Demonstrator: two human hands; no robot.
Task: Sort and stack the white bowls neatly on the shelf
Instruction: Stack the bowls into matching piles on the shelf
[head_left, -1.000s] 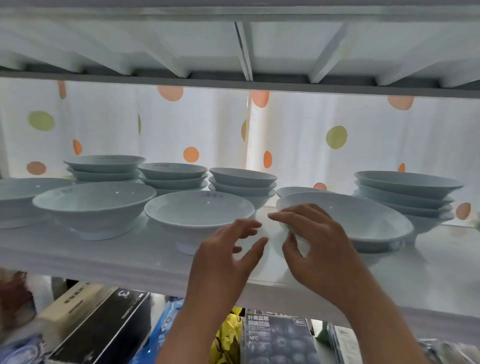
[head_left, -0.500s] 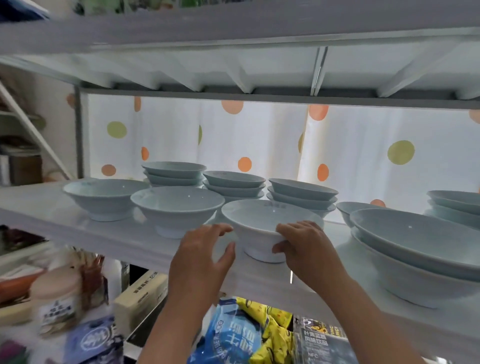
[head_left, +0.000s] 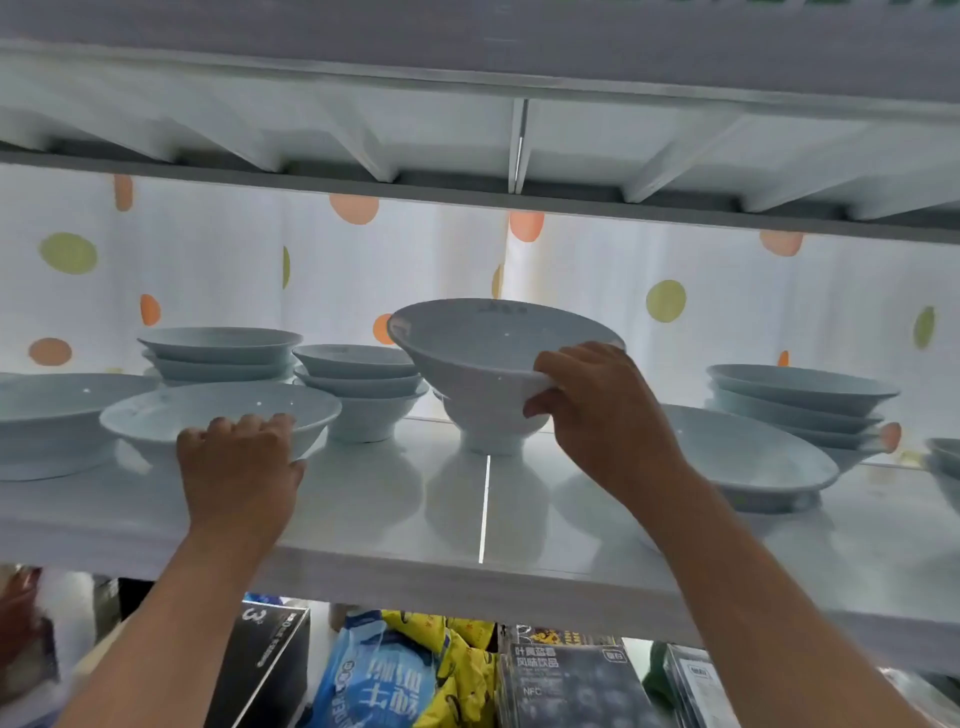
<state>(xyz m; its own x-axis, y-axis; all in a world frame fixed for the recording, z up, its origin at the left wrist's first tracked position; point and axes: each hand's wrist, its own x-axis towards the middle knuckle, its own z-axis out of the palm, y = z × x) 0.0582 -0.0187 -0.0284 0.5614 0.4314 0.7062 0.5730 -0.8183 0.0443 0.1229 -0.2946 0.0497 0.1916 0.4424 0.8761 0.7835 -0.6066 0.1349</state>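
Note:
My right hand (head_left: 602, 415) grips the right rim of a tall white bowl (head_left: 467, 358), which is tilted with its foot just above the white shelf (head_left: 395, 514). My left hand (head_left: 241, 467) holds the near rim of a wide white bowl (head_left: 208, 413) standing on the shelf to the left. Behind them stand two stacks of white bowls (head_left: 221, 353) (head_left: 363, 384). Another stack (head_left: 800, 400) is at the right, with a single wide bowl (head_left: 748, 457) in front of it.
Another white bowl (head_left: 47, 410) sits at the far left. A spotted curtain (head_left: 597, 291) hangs behind the shelf, and the upper shelf (head_left: 467, 119) is close overhead. Boxes and packets (head_left: 395, 675) fill the space below.
My right hand has taken the tall bowl by its rim and raised and tilted it. My left hand has moved left onto the wide bowl's rim.

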